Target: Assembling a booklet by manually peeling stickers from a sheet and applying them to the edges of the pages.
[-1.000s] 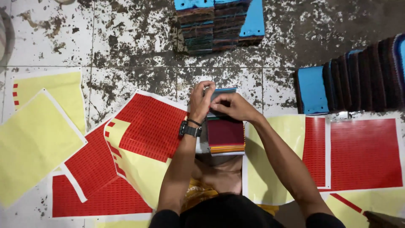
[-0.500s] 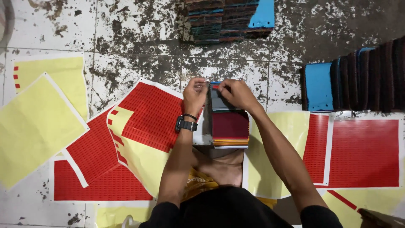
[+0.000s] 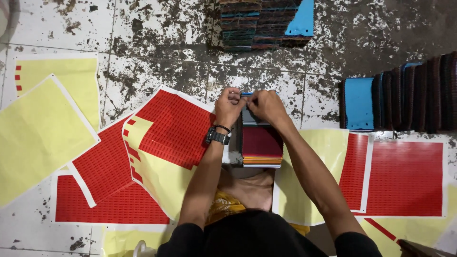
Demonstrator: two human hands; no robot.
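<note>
Booklet stack: a pile of thin booklets (image 3: 261, 147) with a dark red cover on top sits on the floor between the person's knees, just beside the red sticker sheets.
Left hand: the left hand (image 3: 229, 106), with a black wristwatch (image 3: 217, 136) on its wrist, is at the far edge of the pile, fingers pinched together on something small and blue; what it is cannot be made out.
Right hand: the right hand (image 3: 266, 105) meets the left at the same spot, fingertips closed on that same small blue piece.
Sticker sheets: a half-peeled red sheet (image 3: 175, 127) lies to the left, touching the pile's side; more red sheets (image 3: 404, 177) lie to the right.
Backing paper: bare yellow sheets (image 3: 38, 135) are spread well to the left.
Other stacks: a blue-topped bundle (image 3: 261, 23) sits ahead, a row of booklets (image 3: 400, 97) to the right.
Risk, slip: the piece is tiny and both hands crowd it, so it could stick crooked or fold on itself.
Risk, pile: pressing on the far edge could shove the top booklets askew.
Risk, dirt: the floor (image 3: 157, 43) is grimy; a dropped sticker would likely pick up grit.
</note>
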